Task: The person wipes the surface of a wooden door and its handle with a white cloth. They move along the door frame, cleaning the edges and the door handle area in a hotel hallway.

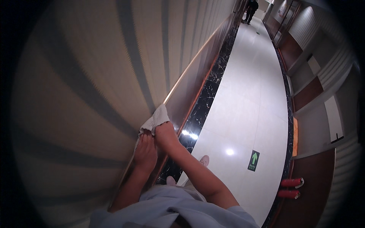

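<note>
A white cloth [157, 117] lies bunched over the narrow light trim rail [182, 76] that runs along the wall on my left. My right hand [166, 135] is shut on this cloth, its fingers hidden beneath the folds. Just below and to the left, my left hand [146, 149] grips the cloth's lower part with its fingers together; the fingertips are tucked at the cloth's edge. Striped wall covering [94, 94] rises above the rail, and a glossy brown panel [189, 88] sits below it.
Pale floor tiles [245, 114] stretch down the corridor, bordered by black marbled tile [196, 114]. A green exit-arrow floor sign [253, 160] lies to the right. Two red fire extinguishers [291, 188] stand by the opposite wall. A person in dark clothes [251, 11] is at the far end.
</note>
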The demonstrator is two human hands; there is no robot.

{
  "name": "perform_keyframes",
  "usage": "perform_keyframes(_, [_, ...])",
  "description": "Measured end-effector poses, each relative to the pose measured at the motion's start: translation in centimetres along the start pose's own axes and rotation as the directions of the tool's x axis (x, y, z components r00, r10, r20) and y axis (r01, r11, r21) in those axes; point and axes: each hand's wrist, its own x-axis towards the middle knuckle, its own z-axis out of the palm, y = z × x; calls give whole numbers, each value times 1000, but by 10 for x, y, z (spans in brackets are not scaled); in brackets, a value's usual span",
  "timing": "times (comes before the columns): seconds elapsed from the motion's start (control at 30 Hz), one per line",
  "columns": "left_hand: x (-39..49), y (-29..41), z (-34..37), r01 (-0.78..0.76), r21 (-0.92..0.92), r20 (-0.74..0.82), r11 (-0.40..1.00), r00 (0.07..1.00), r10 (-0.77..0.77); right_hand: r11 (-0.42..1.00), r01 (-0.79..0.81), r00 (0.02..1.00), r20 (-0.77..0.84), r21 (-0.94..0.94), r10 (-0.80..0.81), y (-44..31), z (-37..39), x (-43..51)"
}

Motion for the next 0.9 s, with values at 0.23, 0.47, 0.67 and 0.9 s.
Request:
perform_keyframes(0.23, [48,17,17,48,91,-10,995,999,-48,989,51,998,-48,142,-44,55,-10,33])
perform_keyframes(0.47, [108,34,-13,185,150,-173,971,972,-159,961,95,995,-49,258,-85,89,-65,69])
perform_keyframes(0.67, [212,21,-58,273,193,-407,942,896,-176,884,429,878,-313,184,-361,88,-122,134])
perform_keyframes(0.9, [301,10,-99,554,443,-635,705,749,-189,835,296,943,-281,464,-178,117,-174,202])
